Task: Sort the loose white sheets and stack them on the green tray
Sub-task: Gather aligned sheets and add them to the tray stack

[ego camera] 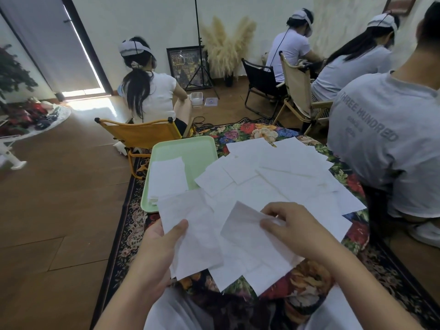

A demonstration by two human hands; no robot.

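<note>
- Left hand (158,244): grip pinching a thin white paper sheet (190,236) by its left edge, thumb on top; sheet raised over the floral-patterned cloth tabletop (307,277).
- Right hand (292,228): fingers curled, grip pinching a second white sheet (242,232) at its upper right corner.
- Loose white sheets (281,177): overlapping pile spread across the tabletop, right of the tray.
- Pale green plastic tray (188,146): at the tabletop's far left, a small stack of white sheets (169,177) lying in it.

White sheets (285,177), pale green tray (181,148), dark floral cloth (262,132), mustard-yellow chair (140,133).
</note>
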